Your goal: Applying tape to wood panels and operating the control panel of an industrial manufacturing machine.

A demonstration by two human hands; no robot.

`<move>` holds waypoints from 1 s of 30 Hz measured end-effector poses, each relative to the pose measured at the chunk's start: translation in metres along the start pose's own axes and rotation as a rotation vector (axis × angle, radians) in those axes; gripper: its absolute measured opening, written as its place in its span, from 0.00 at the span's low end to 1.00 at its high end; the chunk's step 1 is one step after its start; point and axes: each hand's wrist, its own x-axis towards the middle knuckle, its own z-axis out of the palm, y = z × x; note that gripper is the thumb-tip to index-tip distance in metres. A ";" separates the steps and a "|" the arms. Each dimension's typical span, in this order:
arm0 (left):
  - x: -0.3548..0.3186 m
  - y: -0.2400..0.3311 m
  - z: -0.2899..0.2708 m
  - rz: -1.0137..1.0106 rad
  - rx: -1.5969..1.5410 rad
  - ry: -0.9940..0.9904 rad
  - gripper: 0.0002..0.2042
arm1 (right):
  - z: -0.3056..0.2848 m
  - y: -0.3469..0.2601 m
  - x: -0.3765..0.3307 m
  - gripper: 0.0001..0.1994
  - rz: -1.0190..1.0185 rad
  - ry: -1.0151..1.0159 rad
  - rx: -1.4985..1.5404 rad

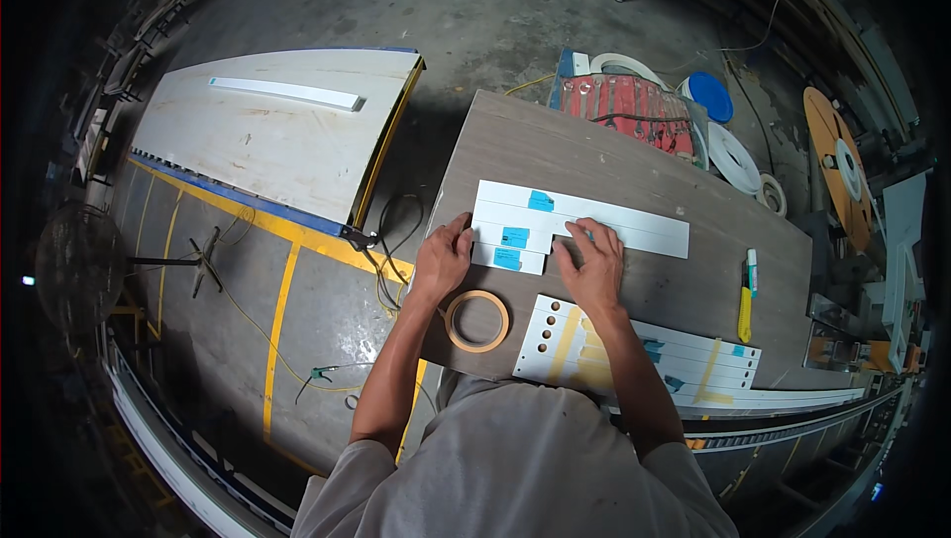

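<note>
Several white strips (pixel 634 234) lie side by side on the brown tabletop, their left ends lined up and their right ends stepped. Small blue labels are stuck on them. My left hand (pixel 444 259) has its bent fingers against the left ends. Over the right end of a shorter strip, my right hand (pixel 594 263) curls its fingers and thumb onto the strips. Between them the strips are held flat. A roll of tan tape (pixel 477 321) lies near my left wrist. Under my right forearm is a taped bundle of white strips (pixel 548 362), some with round holes.
A yellow utility knife (pixel 745 313) and a white-and-green marker (pixel 752 272) lie on the brown table (pixel 515 142) at right. Beyond it are a red tool pouch (pixel 624 107) and a blue lid (pixel 709 97). Another white table (pixel 287 132) and a pedestal fan (pixel 84 263) stand left.
</note>
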 end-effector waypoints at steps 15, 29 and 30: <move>0.034 0.015 0.004 0.062 0.134 0.052 0.23 | -0.001 -0.004 0.017 0.20 -0.085 -0.126 -0.128; 0.025 0.003 0.007 0.049 0.085 0.139 0.21 | 0.007 -0.004 0.013 0.19 -0.071 -0.065 -0.131; 0.018 0.007 0.003 0.024 0.050 0.124 0.22 | 0.002 -0.006 0.013 0.18 -0.084 -0.006 -0.106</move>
